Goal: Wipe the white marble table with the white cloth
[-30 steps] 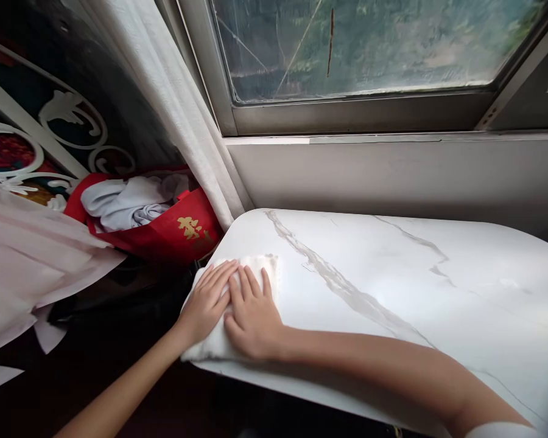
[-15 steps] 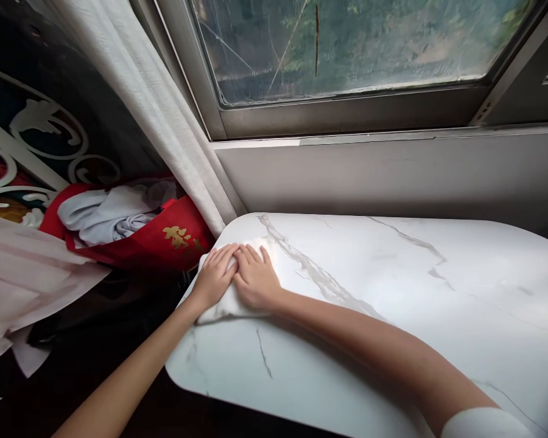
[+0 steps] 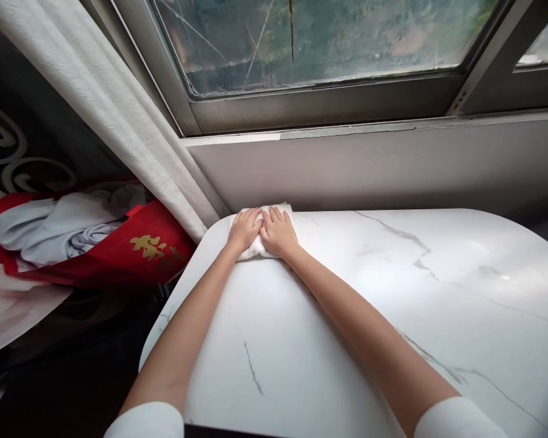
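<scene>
A folded white cloth [image 3: 259,249] lies on the marble-patterned white table [image 3: 347,274], at its far edge near the left corner. Flat on the cloth's left part rests my left hand [image 3: 245,231], fingers stretched forward. My right hand [image 3: 278,232] presses on the cloth beside it, its fingers a little spread. The two hands touch or nearly touch at the thumbs. Both arms reach straight out over the tabletop, and the cloth's middle is partly hidden under the palms.
A low wall [image 3: 347,164] and a metal-framed window [image 3: 329,100] stand just beyond the table. To the left hang a pale curtain [image 3: 132,128] and, below it, a red bag [image 3: 119,255] with grey-white fabric [image 3: 59,225] inside. The table's corners are rounded.
Both hands have pushed the cloth away from me, up to the table's far edge. The view has shifted, so the bag and curtain now appear farther left.
</scene>
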{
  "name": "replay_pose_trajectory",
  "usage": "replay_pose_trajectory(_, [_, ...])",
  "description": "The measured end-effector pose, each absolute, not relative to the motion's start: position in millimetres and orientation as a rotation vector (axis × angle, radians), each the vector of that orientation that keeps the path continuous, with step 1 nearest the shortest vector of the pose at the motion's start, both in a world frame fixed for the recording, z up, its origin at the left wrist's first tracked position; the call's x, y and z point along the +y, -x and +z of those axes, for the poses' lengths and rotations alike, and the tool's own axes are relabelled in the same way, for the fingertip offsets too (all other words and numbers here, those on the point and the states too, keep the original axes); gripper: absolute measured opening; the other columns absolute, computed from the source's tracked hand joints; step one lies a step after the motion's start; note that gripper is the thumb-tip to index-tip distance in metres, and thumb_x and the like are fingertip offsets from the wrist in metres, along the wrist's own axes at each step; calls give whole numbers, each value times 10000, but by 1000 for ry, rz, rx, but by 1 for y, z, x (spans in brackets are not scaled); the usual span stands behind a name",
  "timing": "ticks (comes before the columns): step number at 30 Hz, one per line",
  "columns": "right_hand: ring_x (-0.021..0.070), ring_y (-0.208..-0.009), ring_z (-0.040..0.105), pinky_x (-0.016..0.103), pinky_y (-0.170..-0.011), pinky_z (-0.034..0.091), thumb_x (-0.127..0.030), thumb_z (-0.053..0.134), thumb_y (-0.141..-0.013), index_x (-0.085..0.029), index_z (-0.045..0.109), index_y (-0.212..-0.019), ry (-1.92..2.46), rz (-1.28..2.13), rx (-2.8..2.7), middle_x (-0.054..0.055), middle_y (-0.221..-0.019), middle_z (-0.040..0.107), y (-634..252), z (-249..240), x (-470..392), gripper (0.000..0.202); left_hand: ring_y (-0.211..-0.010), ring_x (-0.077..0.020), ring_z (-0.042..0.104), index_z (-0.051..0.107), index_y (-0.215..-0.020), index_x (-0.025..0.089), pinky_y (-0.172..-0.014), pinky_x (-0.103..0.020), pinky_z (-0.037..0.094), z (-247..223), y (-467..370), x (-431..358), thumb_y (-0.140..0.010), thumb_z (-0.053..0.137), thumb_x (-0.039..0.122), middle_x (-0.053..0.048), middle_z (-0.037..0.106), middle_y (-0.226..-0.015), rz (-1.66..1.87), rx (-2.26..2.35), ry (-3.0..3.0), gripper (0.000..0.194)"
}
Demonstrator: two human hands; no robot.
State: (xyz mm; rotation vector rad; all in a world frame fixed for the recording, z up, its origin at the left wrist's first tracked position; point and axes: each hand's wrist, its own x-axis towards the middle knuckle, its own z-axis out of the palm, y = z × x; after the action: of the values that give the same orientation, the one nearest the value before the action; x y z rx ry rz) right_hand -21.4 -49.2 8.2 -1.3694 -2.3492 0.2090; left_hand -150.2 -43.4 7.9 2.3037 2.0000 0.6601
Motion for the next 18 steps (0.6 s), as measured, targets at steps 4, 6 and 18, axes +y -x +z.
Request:
replay_pose_trajectory(4, [256, -1384, 227, 436, -1119, 119, -258, 292, -928, -48, 345, -1410, 1358, 202, -2360, 182, -1485, 315, 10, 8, -77, 528, -1291, -197, 416, 502, -1265, 170, -1124, -407, 215, 9, 141, -72, -901, 329, 237, -83, 510, -1367, 622, 1979, -2320, 409])
replay_pose_trajectory(6, [273, -1385, 222, 451, -1120, 116, -265, 298, -930, -34, 340, -1413, 1332, 191, -2374, 198, -1481, 313, 1, 8, -97, 537, -1299, -197, 408, 494, -1274, 177, -1124, -412, 219, 10, 134, -92, -904, 323, 241, -80, 505, -1372, 610, 1973, -2340, 413])
replay_pose_trajectory(18, [320, -1413, 65, 562, -1133, 102, -301, 284, -938, -12, 249, -1450, 944, 309, -2614, 192, -1515, 212, -83, 16, -245, 589, -1372, -236, 295, 280, -1449, 186, -1137, -497, 213, 3, 69, -269, -935, 253, 229, -90, 404, -1451, 605, 1972, -2430, 516])
